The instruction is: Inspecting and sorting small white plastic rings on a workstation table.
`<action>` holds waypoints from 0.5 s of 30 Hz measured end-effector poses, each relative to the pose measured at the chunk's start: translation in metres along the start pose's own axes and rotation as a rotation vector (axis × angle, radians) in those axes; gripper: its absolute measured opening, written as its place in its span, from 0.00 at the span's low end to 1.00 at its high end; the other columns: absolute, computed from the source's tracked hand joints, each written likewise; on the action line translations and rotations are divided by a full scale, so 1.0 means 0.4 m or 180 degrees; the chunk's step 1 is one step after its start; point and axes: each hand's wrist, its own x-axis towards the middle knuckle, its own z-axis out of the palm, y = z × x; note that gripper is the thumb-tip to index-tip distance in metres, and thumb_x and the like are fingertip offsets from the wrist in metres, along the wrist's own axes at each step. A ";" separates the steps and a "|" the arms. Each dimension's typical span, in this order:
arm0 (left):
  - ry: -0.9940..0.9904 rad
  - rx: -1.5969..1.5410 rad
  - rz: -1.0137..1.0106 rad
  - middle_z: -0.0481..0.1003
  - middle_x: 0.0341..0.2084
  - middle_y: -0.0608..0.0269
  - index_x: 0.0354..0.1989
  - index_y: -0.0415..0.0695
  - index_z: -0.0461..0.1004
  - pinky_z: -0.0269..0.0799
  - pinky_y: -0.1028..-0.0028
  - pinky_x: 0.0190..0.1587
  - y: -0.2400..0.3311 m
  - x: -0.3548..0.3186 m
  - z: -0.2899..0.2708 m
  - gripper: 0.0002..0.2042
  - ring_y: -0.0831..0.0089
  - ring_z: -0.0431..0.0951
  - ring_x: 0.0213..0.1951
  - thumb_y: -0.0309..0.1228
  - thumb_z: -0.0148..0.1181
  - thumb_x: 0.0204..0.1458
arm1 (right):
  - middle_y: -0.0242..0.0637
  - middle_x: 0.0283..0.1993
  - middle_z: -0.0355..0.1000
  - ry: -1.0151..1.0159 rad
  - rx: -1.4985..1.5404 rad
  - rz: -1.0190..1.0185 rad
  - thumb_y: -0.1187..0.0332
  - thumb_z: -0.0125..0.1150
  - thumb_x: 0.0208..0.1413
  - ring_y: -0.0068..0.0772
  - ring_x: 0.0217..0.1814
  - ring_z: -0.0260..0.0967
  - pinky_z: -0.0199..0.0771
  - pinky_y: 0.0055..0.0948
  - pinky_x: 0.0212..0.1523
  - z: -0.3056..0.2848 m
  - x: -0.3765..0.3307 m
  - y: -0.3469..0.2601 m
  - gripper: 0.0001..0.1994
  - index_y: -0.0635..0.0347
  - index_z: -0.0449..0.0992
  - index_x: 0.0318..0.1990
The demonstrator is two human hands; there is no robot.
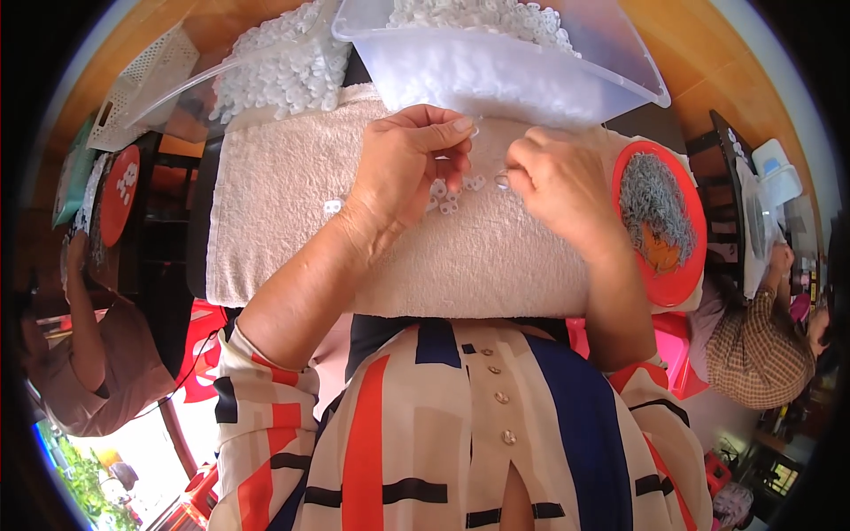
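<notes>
My left hand (412, 155) is above the towel with thumb and forefinger pinched together. A small white plastic piece (475, 131) shows at their tips, mostly hidden. Just to its right, my right hand (558, 181) has its fingers curled in a pinch; whatever they hold is too small or hidden to name. A shiny ring shape (502, 180) shows by those fingers. Between and below both hands lies a loose group of small white plastic pieces with holes (447, 199). One more such piece (333, 206) lies alone by my left wrist. Beneath everything spreads a beige towel (283, 203).
A red oval dish (627, 257) of thin grey pieces (655, 195) and something orange (660, 252) sits at the right. Two clear bins (496, 75) (186, 93) of white pieces stand at the back. Other people (761, 354) (97, 363) sit on both sides.
</notes>
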 end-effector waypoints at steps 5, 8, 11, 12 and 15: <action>-0.0011 0.0050 -0.0027 0.73 0.22 0.59 0.31 0.34 0.73 0.67 0.76 0.20 0.000 -0.002 0.002 0.05 0.73 0.73 0.21 0.24 0.61 0.53 | 0.41 0.28 0.69 -0.0142 0.0231 -0.0056 0.72 0.59 0.47 0.47 0.32 0.70 0.66 0.43 0.33 0.003 -0.002 -0.006 0.03 0.61 0.73 0.28; -0.0045 0.0100 -0.0041 0.73 0.23 0.60 0.32 0.35 0.73 0.67 0.76 0.21 0.003 -0.005 0.002 0.05 0.73 0.74 0.23 0.25 0.59 0.55 | 0.41 0.28 0.69 -0.0229 0.0412 -0.0121 0.73 0.59 0.45 0.48 0.32 0.70 0.66 0.43 0.33 -0.005 -0.004 -0.003 0.03 0.61 0.72 0.28; -0.0064 0.0194 -0.0045 0.73 0.24 0.61 0.34 0.36 0.72 0.66 0.77 0.22 0.004 -0.006 0.001 0.06 0.74 0.74 0.24 0.27 0.57 0.57 | 0.41 0.28 0.69 -0.0207 0.0585 -0.0043 0.75 0.59 0.44 0.48 0.32 0.70 0.66 0.42 0.33 -0.007 -0.007 -0.007 0.04 0.61 0.71 0.29; -0.0050 0.0197 -0.0061 0.73 0.24 0.61 0.34 0.36 0.72 0.66 0.77 0.22 0.004 -0.006 0.000 0.06 0.74 0.74 0.24 0.27 0.56 0.57 | 0.41 0.28 0.69 -0.0133 0.0697 0.0061 0.76 0.58 0.43 0.47 0.32 0.70 0.66 0.41 0.32 -0.007 -0.007 -0.008 0.04 0.61 0.71 0.29; -0.0018 0.0238 -0.0040 0.72 0.24 0.61 0.34 0.36 0.72 0.65 0.76 0.22 0.009 -0.009 0.007 0.06 0.74 0.73 0.24 0.27 0.56 0.57 | 0.41 0.29 0.69 0.0592 0.0135 -0.0102 0.79 0.56 0.44 0.46 0.32 0.70 0.67 0.38 0.33 0.001 0.015 -0.017 0.04 0.62 0.70 0.29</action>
